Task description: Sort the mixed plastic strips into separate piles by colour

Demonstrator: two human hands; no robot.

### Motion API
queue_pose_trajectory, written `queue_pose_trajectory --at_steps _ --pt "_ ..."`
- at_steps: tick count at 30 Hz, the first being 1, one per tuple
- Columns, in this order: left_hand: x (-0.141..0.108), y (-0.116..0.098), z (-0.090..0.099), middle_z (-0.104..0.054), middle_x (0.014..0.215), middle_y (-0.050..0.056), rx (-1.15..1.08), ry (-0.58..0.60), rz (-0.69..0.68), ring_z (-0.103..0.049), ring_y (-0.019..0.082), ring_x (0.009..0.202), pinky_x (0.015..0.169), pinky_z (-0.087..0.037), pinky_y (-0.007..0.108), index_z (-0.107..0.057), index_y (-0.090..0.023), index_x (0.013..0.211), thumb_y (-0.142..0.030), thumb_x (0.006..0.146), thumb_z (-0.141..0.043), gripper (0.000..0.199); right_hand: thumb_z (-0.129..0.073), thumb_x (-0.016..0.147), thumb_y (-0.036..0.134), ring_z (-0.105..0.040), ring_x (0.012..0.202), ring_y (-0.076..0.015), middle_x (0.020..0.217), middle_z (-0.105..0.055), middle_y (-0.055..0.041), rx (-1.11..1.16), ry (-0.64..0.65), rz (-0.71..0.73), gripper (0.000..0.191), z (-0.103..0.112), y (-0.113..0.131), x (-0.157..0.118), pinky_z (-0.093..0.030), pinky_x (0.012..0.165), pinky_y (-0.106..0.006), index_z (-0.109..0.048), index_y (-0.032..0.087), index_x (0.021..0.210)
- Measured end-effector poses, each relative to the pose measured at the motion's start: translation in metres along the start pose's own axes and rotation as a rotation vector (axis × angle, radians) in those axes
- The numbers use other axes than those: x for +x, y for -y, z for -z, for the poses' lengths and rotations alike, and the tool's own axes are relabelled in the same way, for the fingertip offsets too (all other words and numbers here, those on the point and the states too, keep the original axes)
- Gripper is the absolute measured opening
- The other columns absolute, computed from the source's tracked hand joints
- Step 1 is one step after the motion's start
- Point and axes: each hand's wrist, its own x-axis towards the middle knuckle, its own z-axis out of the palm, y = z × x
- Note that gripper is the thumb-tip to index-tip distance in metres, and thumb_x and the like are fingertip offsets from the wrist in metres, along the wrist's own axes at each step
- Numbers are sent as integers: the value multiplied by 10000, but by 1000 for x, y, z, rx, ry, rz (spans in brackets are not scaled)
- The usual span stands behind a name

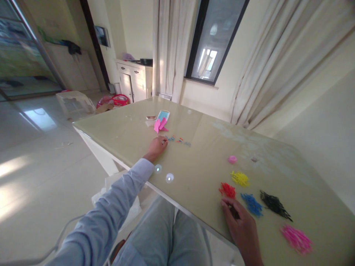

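My left hand [157, 147] rests near the table's left part, its fingers pressed together beside small blue and orange pieces [172, 138]; what it holds, if anything, is too small to name. At the lower right, my right hand [240, 225] has thumb and fingertips together, just below a red pile [227, 190]. Whether something sits between those fingertips cannot be made out. Around it lie a blue pile [252, 204], a yellow pile [240, 178], a black pile [275, 204] and a pink pile [296, 239] of thin strips.
On the table [194, 166] are pink paper pieces [160, 125], a blue mask [163, 116], a pink round item [232, 159] and two small clear discs [169, 178]. A white stool [74, 102] stands beyond the left edge.
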Motion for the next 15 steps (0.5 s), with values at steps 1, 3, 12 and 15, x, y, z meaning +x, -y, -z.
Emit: queue_pose_trajectory --at_steps 1,3,12,15 --pt "0 -1 0 -730 1022 87 6 5 -7 -648 174 788 791 -486 272 -741 -182 962 -253 875 -537 233 -545 845 585 -701 620 -207 771 -762 -75 -3 -3 4 427 0 0 0 -567 591 -280 -734 203 825" --pt "-1 -2 1 -726 1019 93 17 11 -18 -643 175 791 789 -481 273 -737 -173 961 -251 878 -528 238 -544 847 578 -699 619 -205 770 -761 -73 -11 -1 11 421 0 0 0 -565 596 -280 -733 203 823" --pt "-3 -5 -2 -698 966 107 25 5 -57 -628 189 777 767 -473 295 -732 -154 897 -223 858 -544 204 -535 854 571 -690 613 -203 749 -750 -77 -19 -13 14 434 0 2 1 -560 599 -287 -736 188 824" --pt "-1 -6 -1 -697 957 104 -14 -24 -62 -624 185 779 771 -472 294 -731 -146 878 -212 851 -549 195 -537 856 568 -672 583 -194 734 -743 -74 -21 -21 29 433 1 4 1 -553 585 -283 -736 185 823"
